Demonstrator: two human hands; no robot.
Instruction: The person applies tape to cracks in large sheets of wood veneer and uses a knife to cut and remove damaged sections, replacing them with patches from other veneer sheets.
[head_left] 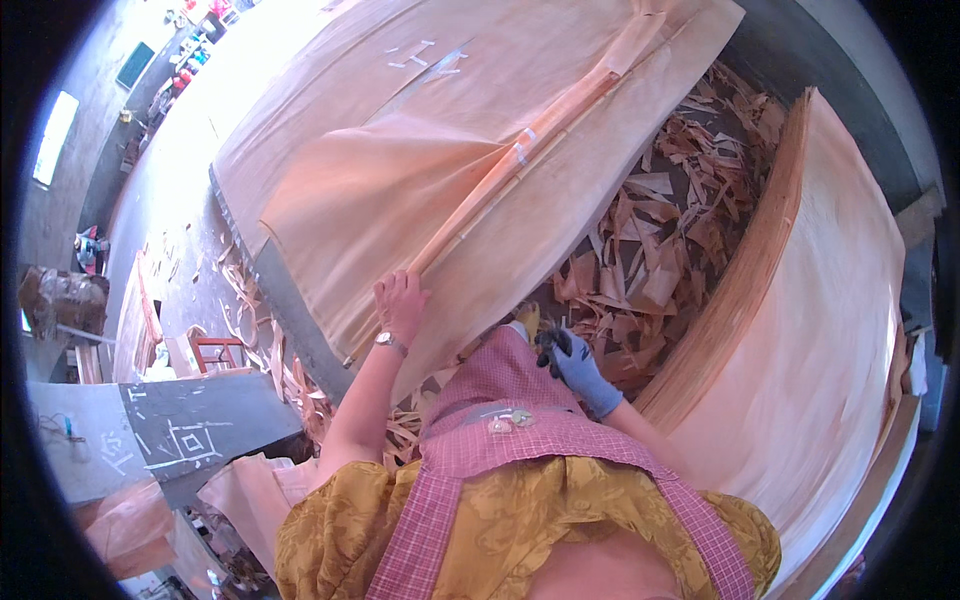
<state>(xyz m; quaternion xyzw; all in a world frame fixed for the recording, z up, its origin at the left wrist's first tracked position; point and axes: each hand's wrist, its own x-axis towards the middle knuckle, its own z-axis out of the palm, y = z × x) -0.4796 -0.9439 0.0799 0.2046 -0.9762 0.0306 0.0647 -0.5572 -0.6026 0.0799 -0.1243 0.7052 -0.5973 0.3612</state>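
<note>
A large, thin wood veneer sheet point(375, 185) lies over a wide stack of veneer point(560, 200), its edge raised in a long fold with pale tape on it. At the near end of that fold is my bare left hand point(401, 303), a watch on its wrist, the fingers closed on the sheet's edge. My right hand point(572, 362) wears a blue-grey glove with black fingers. It hangs in front of my pink checked apron point(505, 385), apart from the stack. Its fingers are curled, and anything inside them is hidden.
Torn veneer scraps point(650, 250) cover the floor between the two stacks. Another tall veneer stack point(790, 330) curves along my right. To the left stand a grey board with chalk marks point(200, 425) and a small red-brown frame point(215, 350).
</note>
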